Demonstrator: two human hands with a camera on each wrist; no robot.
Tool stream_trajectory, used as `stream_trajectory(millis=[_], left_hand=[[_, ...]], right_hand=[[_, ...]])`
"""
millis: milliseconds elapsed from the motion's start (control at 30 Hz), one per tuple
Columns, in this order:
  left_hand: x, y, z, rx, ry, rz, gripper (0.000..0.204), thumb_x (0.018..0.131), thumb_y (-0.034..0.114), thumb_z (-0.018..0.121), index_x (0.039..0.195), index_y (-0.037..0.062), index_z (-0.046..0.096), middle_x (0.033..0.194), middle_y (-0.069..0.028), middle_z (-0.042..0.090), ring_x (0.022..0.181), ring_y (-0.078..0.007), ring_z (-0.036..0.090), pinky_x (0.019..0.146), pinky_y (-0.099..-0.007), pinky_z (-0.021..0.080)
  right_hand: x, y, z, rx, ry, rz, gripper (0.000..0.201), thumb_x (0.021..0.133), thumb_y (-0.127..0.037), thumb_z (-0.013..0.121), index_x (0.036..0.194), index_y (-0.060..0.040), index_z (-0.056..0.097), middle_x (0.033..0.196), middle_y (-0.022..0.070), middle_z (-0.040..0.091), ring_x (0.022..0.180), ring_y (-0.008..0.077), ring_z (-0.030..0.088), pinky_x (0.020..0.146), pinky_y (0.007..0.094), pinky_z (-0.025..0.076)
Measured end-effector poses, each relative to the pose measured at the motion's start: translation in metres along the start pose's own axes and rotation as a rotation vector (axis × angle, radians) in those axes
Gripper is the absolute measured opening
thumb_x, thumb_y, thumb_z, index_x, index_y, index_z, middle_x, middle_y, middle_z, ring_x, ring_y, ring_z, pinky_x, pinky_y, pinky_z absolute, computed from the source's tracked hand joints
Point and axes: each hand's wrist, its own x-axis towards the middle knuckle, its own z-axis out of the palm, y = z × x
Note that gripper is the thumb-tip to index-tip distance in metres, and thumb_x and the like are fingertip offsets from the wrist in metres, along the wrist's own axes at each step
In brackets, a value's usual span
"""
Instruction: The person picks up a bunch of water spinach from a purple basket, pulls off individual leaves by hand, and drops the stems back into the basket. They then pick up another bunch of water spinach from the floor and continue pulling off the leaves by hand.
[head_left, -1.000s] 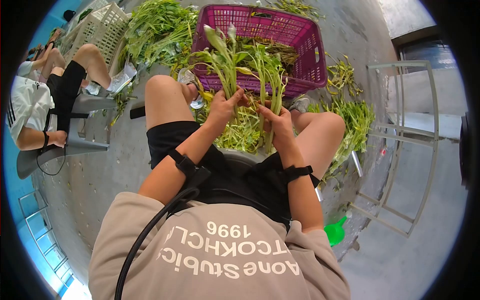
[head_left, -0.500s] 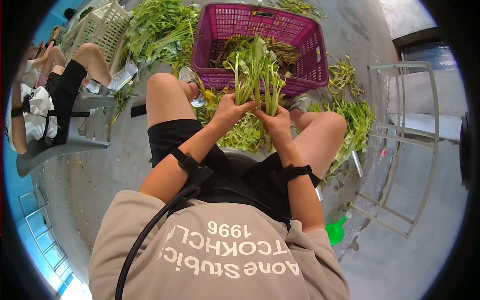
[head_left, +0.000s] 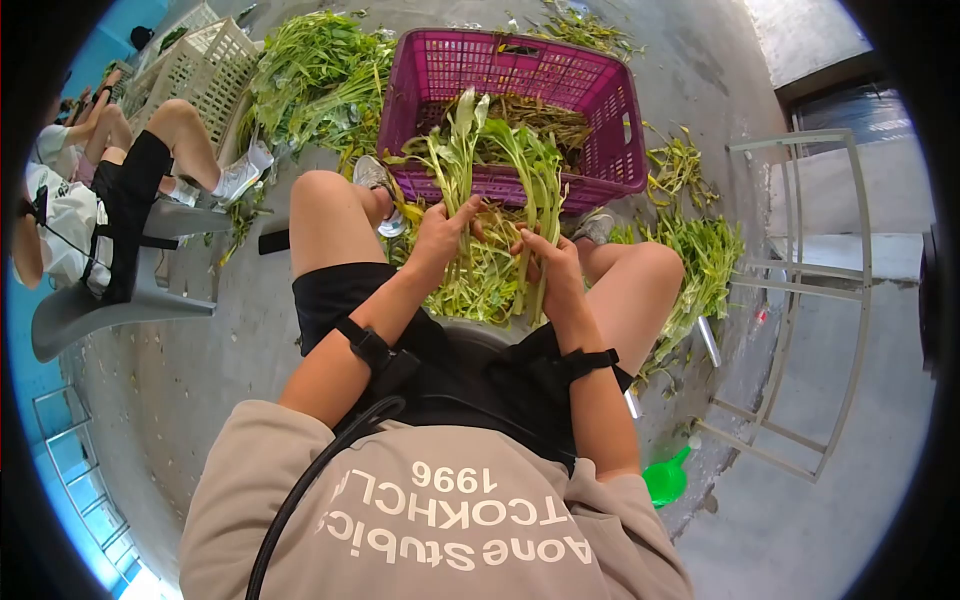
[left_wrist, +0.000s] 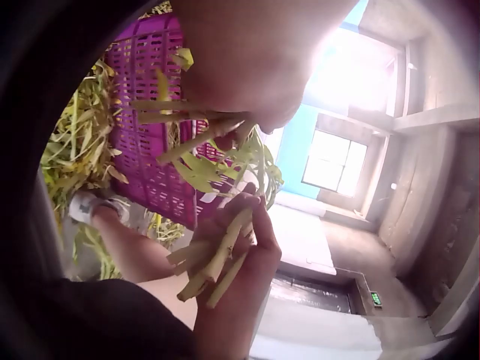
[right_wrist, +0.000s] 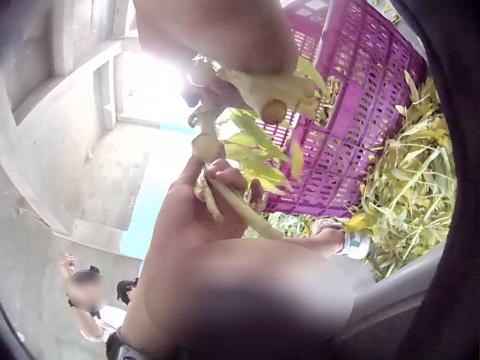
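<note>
My left hand [head_left: 440,238] grips a bunch of leafy green stalks [head_left: 460,150], leaves pointing up toward the crate. Beside it, my right hand [head_left: 553,265] holds a second bunch of stalks [head_left: 545,185], whose cut ends hang below the fingers. The left wrist view shows the stalk ends [left_wrist: 217,270] sticking out of the right fist. In the right wrist view the left fingers close round a pale stalk [right_wrist: 244,206]. A gap separates the hands, both over a heap of yellow-green leaves [head_left: 480,285] between the knees.
A purple plastic crate [head_left: 615,170] with wilted greens inside stands just beyond the hands. Heaps of greens lie at left [head_left: 320,80] and right [head_left: 695,265]. A metal frame [head_left: 860,230] and a green funnel-shaped thing [head_left: 668,480] are at right; another person [head_left: 75,210] sits at left.
Half a second ago the hands and bunches were together; now they are apart again, much as one second ago. The person at left has shifted their arm.
</note>
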Motion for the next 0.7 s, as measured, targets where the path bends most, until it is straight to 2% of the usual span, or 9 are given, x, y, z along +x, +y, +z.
stream_trajectory(millis=[133,200,333,433,467,533,600,700], left_hand=[[-0.001,0.004,0.002,-0.132,-0.065,-0.008,0.034,0.101,0.033,0.057,0.108,0.001,0.065,0.086,-0.0047,0.066,0.083,-0.013,0.064,0.075,-0.0254,0.051],[-0.001,0.0,0.003,-0.148,-0.093,0.006,0.034,0.101,0.034,0.057,0.109,0.0017,0.065,0.089,-0.0046,0.066,0.084,-0.0128,0.063,0.077,-0.0261,0.05],[0.001,-0.002,0.0,-0.121,-0.163,-0.007,0.035,0.1,0.036,0.06,0.11,0.0037,0.066,0.095,-0.0038,0.065,0.088,-0.0122,0.062,0.08,-0.0288,0.049],[-0.001,-0.005,0.001,0.001,-0.115,0.014,0.034,0.098,0.035,0.063,0.112,0.0041,0.066,0.099,-0.0029,0.066,0.092,-0.0115,0.061,0.082,-0.0288,0.049],[-0.002,-0.004,0.003,0.002,-0.115,0.015,0.034,0.098,0.035,0.063,0.112,0.0041,0.066,0.099,-0.0029,0.066,0.092,-0.0115,0.061,0.082,-0.0288,0.049],[-0.006,-0.003,0.006,0.077,-0.168,0.128,0.036,0.097,0.034,0.065,0.117,0.0036,0.066,0.105,-0.0033,0.067,0.096,-0.0118,0.062,0.085,-0.0277,0.049],[-0.008,-0.003,0.008,0.051,-0.186,0.109,0.037,0.097,0.033,0.066,0.119,0.0035,0.065,0.108,-0.0039,0.067,0.098,-0.0121,0.062,0.087,-0.0279,0.049],[-0.01,0.0,0.011,0.012,-0.224,0.052,0.041,0.097,0.032,0.065,0.126,0.003,0.062,0.113,-0.0054,0.068,0.104,-0.0133,0.063,0.091,-0.0294,0.049]], right_hand=[[0.001,-0.004,-0.005,0.034,0.048,0.112,0.02,0.087,-0.017,0.075,0.099,-0.003,0.066,0.066,0.0004,0.059,0.048,0.0057,0.046,0.045,0.0224,0.034],[0.001,-0.001,-0.01,0.016,-0.081,0.09,0.018,0.087,-0.019,0.075,0.094,-0.0048,0.065,0.065,-0.001,0.057,0.05,0.0059,0.047,0.046,0.0227,0.035],[0.004,0.008,-0.001,-0.102,-0.127,-0.051,0.02,0.088,-0.019,0.075,0.094,-0.0045,0.063,0.066,-0.0017,0.057,0.051,0.0074,0.05,0.047,0.0231,0.038],[0.0,0.011,0.007,-0.155,-0.137,-0.126,0.02,0.088,-0.017,0.076,0.095,-0.0033,0.062,0.071,-0.0012,0.058,0.052,0.0085,0.052,0.048,0.024,0.042],[0.0,0.01,0.006,-0.161,-0.151,-0.094,0.023,0.085,-0.014,0.078,0.095,-0.0028,0.062,0.076,-0.0001,0.06,0.054,0.0082,0.054,0.048,0.0241,0.043],[0.0,0.014,0.007,-0.23,-0.155,-0.109,0.025,0.083,-0.014,0.08,0.097,-0.0027,0.062,0.077,0.0002,0.06,0.054,0.0078,0.054,0.046,0.0235,0.042],[-0.001,0.013,0.01,-0.303,-0.155,-0.126,0.033,0.078,-0.012,0.083,0.104,-0.0029,0.063,0.079,-0.0004,0.061,0.054,0.0053,0.052,0.044,0.0212,0.038],[-0.004,0.004,0.018,-0.282,-0.146,-0.161,0.035,0.078,-0.012,0.083,0.106,-0.0031,0.064,0.079,-0.0016,0.062,0.054,0.0039,0.051,0.044,0.0204,0.037]])
